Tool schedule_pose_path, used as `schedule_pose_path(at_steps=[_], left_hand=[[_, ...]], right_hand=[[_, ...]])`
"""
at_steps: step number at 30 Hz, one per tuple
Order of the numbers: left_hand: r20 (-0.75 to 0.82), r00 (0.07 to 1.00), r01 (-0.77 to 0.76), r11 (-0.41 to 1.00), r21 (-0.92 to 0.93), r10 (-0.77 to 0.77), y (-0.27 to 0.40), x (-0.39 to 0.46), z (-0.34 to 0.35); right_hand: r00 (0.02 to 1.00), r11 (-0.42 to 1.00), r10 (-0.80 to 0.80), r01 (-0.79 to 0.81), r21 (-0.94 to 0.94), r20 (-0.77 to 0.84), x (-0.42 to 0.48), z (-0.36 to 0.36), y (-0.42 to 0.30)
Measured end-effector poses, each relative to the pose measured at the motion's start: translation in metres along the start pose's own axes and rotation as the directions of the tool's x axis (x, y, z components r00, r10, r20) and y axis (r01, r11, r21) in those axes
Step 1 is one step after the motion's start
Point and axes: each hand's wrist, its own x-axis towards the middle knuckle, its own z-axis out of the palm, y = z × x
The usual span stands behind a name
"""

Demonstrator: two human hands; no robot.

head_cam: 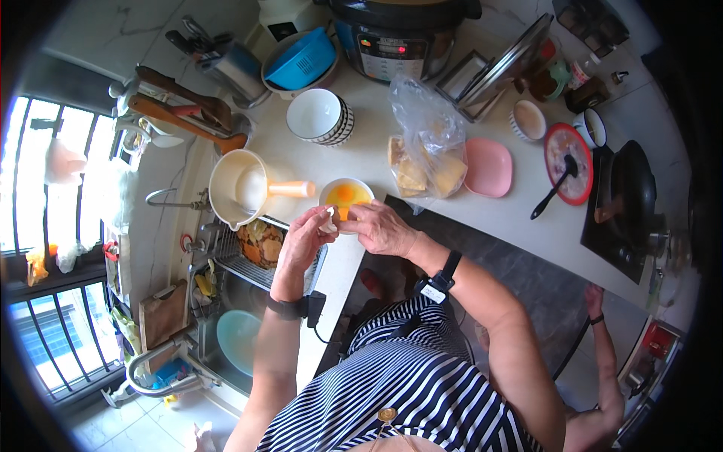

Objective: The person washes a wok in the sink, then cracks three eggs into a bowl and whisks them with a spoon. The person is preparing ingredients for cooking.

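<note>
A small white bowl point(322, 192) with raw egg and whole yolks point(345, 193) stands at the counter's front edge. At its near left rim, my left hand point(305, 237) pinches a broken eggshell point(329, 221), white on the inside. My right hand point(388, 229) reaches over the bowl's near right rim. Its bent fingertips meet the shell, but whether they grip a piece of it is hidden. Left of the bowl, a cream plastic ladle-like scoop point(237, 189) points its handle towards it.
Behind the bowl are stacked patterned bowls point(316, 116) and a plastic bag of yellowish pieces point(426, 164). A pink dish point(488, 168) sits to the right. The sink holds a green basin point(240, 339). Another person's arm point(604, 350) reaches to the counter, near a cooktop point(604, 240).
</note>
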Motion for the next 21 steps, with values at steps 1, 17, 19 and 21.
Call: schedule_pose_path(at_steps=[1,17,19,21], left_hand=[[-0.006,1.0,0.022,1.0,0.008,-0.022,0.001,0.0,0.0],[-0.181,0.978,0.106,0.994,-0.003,-0.105,0.003,0.004,0.014],[-0.247,0.966,0.09,0.996,0.019,-0.082,0.008,0.001,0.019],[-0.238,0.97,0.05,0.999,0.019,-0.044,0.012,-0.008,0.022]], right_hand=[[0.999,0.995,-0.004,0.008,-0.096,0.037,0.001,-0.007,-0.001],[0.995,0.94,-0.097,0.102,-0.327,0.031,-0.008,-0.018,0.028],[0.996,0.953,-0.092,0.083,-0.291,-0.018,-0.007,-0.019,0.031],[0.995,0.971,-0.071,0.053,-0.232,-0.068,-0.006,-0.015,0.032]])
